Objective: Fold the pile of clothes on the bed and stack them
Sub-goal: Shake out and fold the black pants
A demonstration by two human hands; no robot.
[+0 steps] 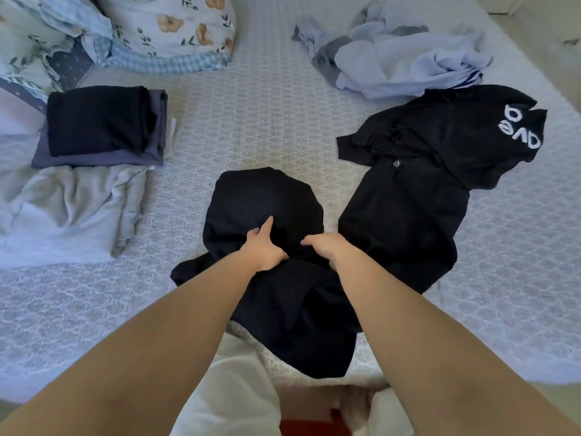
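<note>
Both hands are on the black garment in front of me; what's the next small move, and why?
Probably pull the bunched middle toward you and flatten it: the left hand and right hand grip the black garment, which lies crumpled, not squared like the folded stack.

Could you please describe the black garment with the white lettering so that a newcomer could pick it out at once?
Start at the patterned bed and look to its right side, just below the crumpled pale blue pile. The black lettered garment lies there unfolded, untouched by either hand. Unlike the other black clothes, it bears large white letters near its far right edge.
</note>
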